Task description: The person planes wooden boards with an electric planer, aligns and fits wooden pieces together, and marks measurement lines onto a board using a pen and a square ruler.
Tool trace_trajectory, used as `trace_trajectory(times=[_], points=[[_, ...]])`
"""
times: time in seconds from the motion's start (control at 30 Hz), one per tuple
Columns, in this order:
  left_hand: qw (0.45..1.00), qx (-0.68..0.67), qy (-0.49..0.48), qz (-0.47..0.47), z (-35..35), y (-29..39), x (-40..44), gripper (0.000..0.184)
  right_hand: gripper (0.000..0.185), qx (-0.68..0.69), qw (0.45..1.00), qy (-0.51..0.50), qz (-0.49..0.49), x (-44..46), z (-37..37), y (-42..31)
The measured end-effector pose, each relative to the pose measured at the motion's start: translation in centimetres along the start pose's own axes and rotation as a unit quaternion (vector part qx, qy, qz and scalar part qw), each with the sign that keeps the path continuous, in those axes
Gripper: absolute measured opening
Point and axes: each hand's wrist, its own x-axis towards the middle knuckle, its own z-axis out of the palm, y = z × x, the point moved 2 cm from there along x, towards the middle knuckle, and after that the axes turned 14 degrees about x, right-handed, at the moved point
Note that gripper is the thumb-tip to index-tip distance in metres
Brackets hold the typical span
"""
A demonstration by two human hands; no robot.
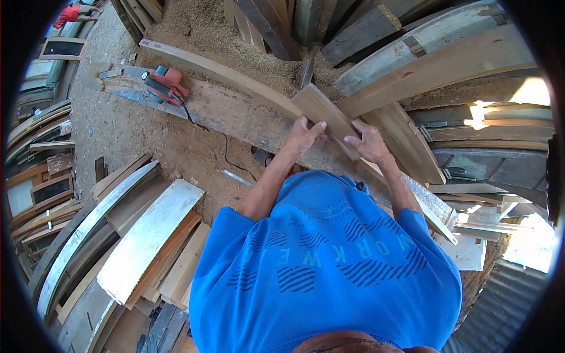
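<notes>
A short flat wooden board [325, 117] lies tilted across a long narrow timber [235, 76] on the workbench plank. My left hand [303, 138] grips the board's left side, with the thumb on its edge. At the board's right edge, my right hand [369, 143] has its fingers curled and its thumb pointing towards the board. Both hands are close together, just in front of my blue shirt. A red electric planer [168, 85] rests on the bench plank [223, 106] to the left, its black cord trailing down to the ground.
Stacked planks [435, 76] fill the right side. On the lower left lean more boards, including a white one [150, 241]. Sawdust [200, 29] covers the ground behind the bench. Part of a person in red [66, 16] shows at the far upper left.
</notes>
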Motion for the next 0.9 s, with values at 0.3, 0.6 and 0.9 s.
trace_trajectory(times=[0.3, 0.6, 0.9], points=[[0.856, 0.411, 0.265, 0.169, -3.8, 1.4, 1.3, 0.074, 0.035, 0.005, 0.996, 0.072, -0.055, 3.4, 1.4, 2.6], [0.741, 0.617, 0.199, 0.173, -6.6, 1.8, 2.0, 0.086, 0.037, 0.000, 0.995, 0.075, -0.071, 4.2, 3.1, 2.9], [0.713, 0.610, 0.252, 0.238, -7.9, -1.2, 1.5, 0.066, 0.032, -0.044, 0.982, 0.101, -0.154, 2.6, 4.8, 3.8]])
